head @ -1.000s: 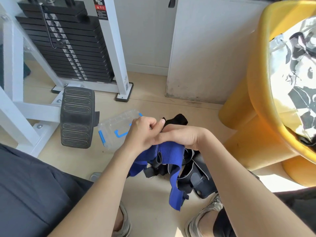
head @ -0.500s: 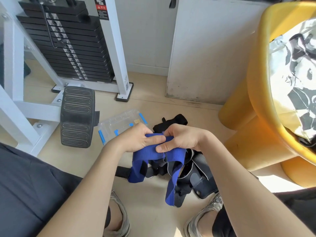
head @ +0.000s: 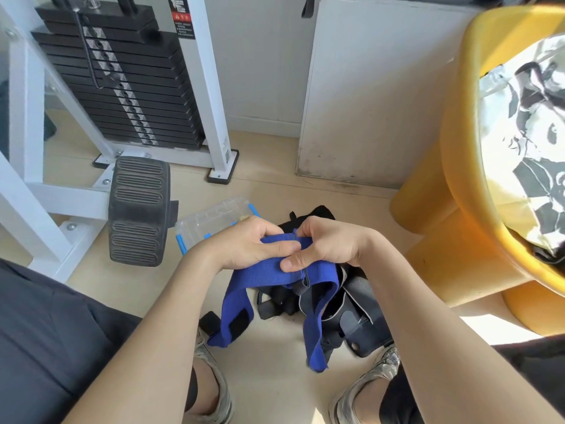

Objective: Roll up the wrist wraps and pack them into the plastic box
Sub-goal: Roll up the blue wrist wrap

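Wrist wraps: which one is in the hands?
The blue wrap, pinched by left hand and right hand; the black wraps lie piled on the floor.

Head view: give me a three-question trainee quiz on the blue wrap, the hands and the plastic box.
1. True or false: the left hand and the right hand both grip the blue wrist wrap.
2. The plastic box lies: A) on a shelf; B) on the floor beside the black foot plate; C) in the person's lap.
3. Fill in: the pile of gear on the floor beneath the wrap is mostly ____ in colour.
Key: 1 true; 2 B; 3 black.
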`<state>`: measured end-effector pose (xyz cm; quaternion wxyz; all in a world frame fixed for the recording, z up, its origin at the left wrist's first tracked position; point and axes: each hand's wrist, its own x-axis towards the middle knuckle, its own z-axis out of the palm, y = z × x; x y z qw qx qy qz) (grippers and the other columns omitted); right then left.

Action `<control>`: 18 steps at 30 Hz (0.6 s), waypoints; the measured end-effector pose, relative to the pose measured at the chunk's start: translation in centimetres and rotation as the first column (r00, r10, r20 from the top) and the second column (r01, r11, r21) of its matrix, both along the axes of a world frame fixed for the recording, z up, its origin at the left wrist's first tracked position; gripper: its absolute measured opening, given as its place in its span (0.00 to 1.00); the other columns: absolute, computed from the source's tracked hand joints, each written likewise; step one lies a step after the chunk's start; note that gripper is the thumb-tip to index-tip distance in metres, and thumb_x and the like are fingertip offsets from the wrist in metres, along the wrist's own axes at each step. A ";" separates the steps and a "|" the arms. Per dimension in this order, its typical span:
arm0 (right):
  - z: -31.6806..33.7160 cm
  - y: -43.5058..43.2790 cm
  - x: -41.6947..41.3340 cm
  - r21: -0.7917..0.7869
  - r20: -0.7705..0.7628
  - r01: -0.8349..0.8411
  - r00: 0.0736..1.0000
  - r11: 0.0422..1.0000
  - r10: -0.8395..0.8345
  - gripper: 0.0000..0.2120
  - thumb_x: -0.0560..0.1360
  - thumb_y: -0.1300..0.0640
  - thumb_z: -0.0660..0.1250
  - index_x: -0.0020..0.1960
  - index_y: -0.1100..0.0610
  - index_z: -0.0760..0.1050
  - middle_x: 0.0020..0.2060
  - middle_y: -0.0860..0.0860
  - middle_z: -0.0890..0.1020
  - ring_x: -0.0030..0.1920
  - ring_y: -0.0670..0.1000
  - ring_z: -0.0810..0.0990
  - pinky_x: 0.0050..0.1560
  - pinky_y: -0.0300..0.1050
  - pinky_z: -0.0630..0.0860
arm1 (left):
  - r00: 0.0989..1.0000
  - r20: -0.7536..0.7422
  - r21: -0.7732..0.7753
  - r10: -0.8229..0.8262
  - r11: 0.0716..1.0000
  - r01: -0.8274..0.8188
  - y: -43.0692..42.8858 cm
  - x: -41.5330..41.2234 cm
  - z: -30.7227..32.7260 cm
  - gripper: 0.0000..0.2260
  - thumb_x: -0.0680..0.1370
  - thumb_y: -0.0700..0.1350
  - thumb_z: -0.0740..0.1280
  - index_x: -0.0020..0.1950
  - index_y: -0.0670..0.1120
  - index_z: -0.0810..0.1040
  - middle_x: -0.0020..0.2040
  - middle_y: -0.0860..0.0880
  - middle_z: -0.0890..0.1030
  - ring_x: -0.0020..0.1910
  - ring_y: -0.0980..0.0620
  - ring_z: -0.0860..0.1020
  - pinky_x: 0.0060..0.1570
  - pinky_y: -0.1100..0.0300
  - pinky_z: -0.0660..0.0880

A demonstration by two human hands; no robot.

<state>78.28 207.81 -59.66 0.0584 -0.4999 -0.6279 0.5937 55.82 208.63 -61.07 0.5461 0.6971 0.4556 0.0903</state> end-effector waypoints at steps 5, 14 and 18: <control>-1.1 -0.4 0.8 -0.122 -0.104 0.063 0.992 0.991 -0.076 0.06 0.77 0.57 0.79 0.48 0.60 0.88 0.45 0.60 0.89 0.44 0.56 0.88 0.49 0.47 0.84 | 0.992 -0.072 -0.153 -0.106 0.984 0.094 -0.1 -0.8 0.9 0.22 0.66 0.50 0.82 0.58 0.55 0.81 0.55 0.45 0.87 0.51 0.47 0.86 0.59 0.40 0.82; -1.2 -0.1 0.6 -0.126 -0.241 0.273 0.924 0.954 -0.296 0.26 0.86 0.48 0.68 0.31 0.54 0.83 0.25 0.50 0.78 0.22 0.47 0.73 0.24 0.38 0.71 | 0.996 0.077 0.047 0.045 0.998 -0.049 -0.3 0.2 1.0 0.34 0.66 0.48 0.85 0.67 0.65 0.76 0.63 0.58 0.82 0.60 0.53 0.84 0.61 0.45 0.84; -0.7 0.0 0.3 -0.137 -0.295 0.257 0.911 0.957 -0.287 0.24 0.84 0.45 0.70 0.32 0.54 0.85 0.25 0.49 0.77 0.23 0.47 0.73 0.25 0.39 0.72 | 0.993 0.081 0.041 0.081 0.996 -0.085 -0.3 0.0 1.2 0.29 0.66 0.53 0.85 0.64 0.62 0.80 0.58 0.53 0.87 0.59 0.50 0.87 0.66 0.40 0.81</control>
